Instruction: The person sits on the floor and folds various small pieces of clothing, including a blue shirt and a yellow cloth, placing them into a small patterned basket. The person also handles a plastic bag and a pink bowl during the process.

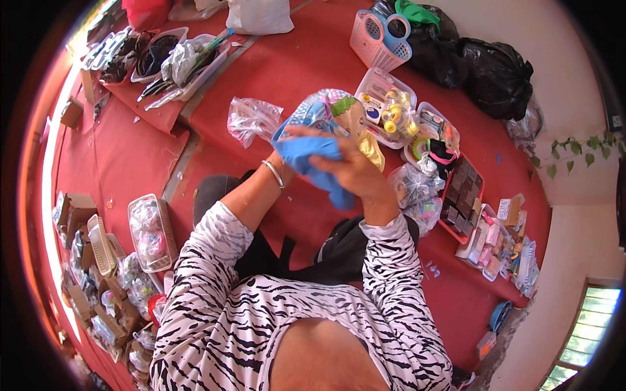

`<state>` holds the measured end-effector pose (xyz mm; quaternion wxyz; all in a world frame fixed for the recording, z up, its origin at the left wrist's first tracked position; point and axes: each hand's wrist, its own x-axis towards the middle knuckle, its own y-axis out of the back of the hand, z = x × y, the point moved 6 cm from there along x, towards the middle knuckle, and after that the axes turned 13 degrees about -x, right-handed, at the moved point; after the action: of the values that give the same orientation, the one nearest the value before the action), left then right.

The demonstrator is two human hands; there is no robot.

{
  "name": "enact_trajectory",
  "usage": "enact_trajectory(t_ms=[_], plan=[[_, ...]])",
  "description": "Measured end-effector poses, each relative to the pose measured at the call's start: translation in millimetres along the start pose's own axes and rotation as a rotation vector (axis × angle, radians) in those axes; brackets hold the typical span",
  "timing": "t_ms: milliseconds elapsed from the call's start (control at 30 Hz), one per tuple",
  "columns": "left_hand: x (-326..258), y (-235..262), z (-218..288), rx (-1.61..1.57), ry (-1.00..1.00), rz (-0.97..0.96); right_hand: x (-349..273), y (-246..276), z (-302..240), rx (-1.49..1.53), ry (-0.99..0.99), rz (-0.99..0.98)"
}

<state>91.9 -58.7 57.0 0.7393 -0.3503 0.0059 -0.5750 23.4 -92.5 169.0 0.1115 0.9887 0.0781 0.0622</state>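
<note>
One soft sky-blue cloth (316,155), bunched, in front of person's chest, L of & nearer person than the landmark: clear rectangular plastic tub (395,78) w/ yellow pcs.

Right hand (355,166): fingers curled closed on cloth; inside of hand n/v.

Left hand (285,156): mostly covered by cloth, touching it; how far closed, can't tell. Silver-tone metal bangle (274,174) at wrist.

1 multicol. printed item (349,116), blue check, green & yellow parts, mat'l unclear: just beyond the hands, betw. cloth & tub.

1 crinkled clear plastic bag (253,120): well L of tub, on red floor covering (228,72).

1 pink-and-blue openwork plastic basket (375,53): just beyond tub.

Approx. 2+ shiny black plastic sacks (495,75): beyond tub, to R.

1 red shallow rectangular tray (482,184) w/ dark brown square blocks (462,202): R of tub, nearer person.

1 bulging clear plastic bag (414,186): nearer person than tub, L of tray.

1 off-white oblong lattice basket (171,231) w/ clear-wrapped pcs: far L of tub, nearer person.
</note>
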Motion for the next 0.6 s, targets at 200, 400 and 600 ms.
enact_trajectory(t_ms=[200, 400, 600], plan=[[3, -11, 16, -0.021, -0.027, -0.006, -9, 21, 1, -0.106, -0.110, 0.252], [9, -8, 26, -0.100, 0.110, 0.229, -25, 39, -33, -0.358, -0.008, 0.214], [12, -11, 18, -0.809, 0.105, 0.471, -31, 2, -27, -0.561, 0.163, 0.050]])
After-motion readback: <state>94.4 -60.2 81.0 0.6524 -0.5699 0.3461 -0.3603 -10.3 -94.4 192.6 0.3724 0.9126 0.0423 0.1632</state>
